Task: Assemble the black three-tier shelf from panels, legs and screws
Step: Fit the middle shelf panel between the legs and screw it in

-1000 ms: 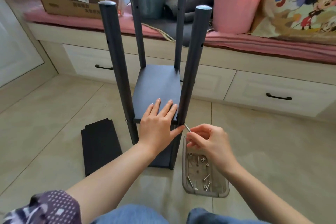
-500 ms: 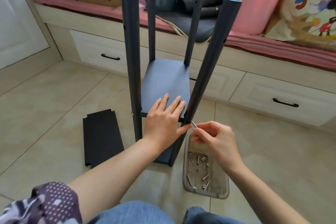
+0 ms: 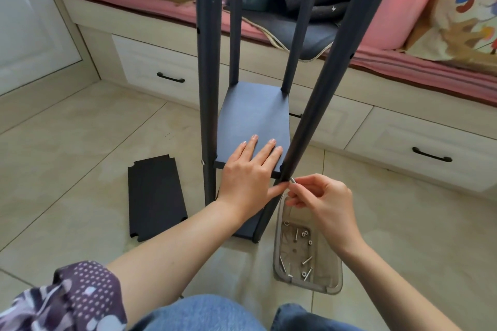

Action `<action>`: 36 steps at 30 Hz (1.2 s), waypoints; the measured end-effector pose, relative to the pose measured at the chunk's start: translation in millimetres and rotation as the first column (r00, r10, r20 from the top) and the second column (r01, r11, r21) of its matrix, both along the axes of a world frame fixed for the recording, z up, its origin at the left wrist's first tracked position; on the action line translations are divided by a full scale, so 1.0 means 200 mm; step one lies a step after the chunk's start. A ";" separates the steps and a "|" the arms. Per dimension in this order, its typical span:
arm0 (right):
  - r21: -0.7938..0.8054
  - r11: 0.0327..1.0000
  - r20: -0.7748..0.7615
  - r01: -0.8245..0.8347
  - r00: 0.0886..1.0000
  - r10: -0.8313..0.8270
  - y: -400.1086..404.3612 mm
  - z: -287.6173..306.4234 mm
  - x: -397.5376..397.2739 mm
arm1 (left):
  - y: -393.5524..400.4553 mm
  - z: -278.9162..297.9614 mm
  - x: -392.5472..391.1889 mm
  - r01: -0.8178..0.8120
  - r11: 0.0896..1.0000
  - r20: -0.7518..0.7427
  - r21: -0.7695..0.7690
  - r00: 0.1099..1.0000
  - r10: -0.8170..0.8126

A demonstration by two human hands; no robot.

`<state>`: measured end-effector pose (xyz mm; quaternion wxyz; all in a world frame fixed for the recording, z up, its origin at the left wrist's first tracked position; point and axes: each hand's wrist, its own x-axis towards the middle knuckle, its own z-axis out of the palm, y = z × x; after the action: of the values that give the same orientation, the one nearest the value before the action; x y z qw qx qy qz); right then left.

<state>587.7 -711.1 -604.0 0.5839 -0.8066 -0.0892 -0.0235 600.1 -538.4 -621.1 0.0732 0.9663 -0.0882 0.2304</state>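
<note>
At frame centre, the left hand (image 3: 248, 174) rests flat on a shelf panel (image 3: 254, 121); the right hand (image 3: 321, 200) pinches a screw (image 3: 292, 180) against the near-right leg (image 3: 322, 105).

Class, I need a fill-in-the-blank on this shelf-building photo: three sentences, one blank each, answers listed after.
1. The left hand lies flat on the ____ tier of the shelf.
2. The right hand pinches a ____ against the near right leg.
3. The tray of spare hardware sits on the ____.

Answers: middle; screw; floor
</note>
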 end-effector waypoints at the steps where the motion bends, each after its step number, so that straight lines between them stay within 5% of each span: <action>1: -0.022 1.000 0.019 0.001 1.000 0.000 0.01 0.00 0.00 | 0.00 0.00 0.00 0.000 1.000 -0.007 0.002 1.000 0.000; 10: -0.021 1.000 0.017 0.018 1.000 -0.018 0.04 0.02 0.03 | 0.00 0.01 -0.01 0.012 1.000 0.002 -0.015 1.000 -0.012; 19: -0.200 0.978 0.126 0.064 0.991 -0.039 0.02 0.03 0.03 | 0.00 -0.01 0.00 -0.007 1.000 0.062 0.017 0.998 0.006; 28: -0.116 0.993 0.013 0.005 1.000 -0.004 0.00 0.03 0.02 | 0.00 0.00 -0.01 -0.010 1.000 0.075 0.019 0.997 0.008; 36: -0.145 0.989 0.114 0.025 0.993 -0.009 0.00 0.00 0.01 | 0.00 0.01 -0.01 -0.010 1.000 0.044 0.010 0.999 0.010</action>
<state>589.1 -712.0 -603.9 0.5172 -0.8452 -0.1166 -0.0674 598.0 -538.0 -619.6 0.0652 0.9618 -0.0862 0.2515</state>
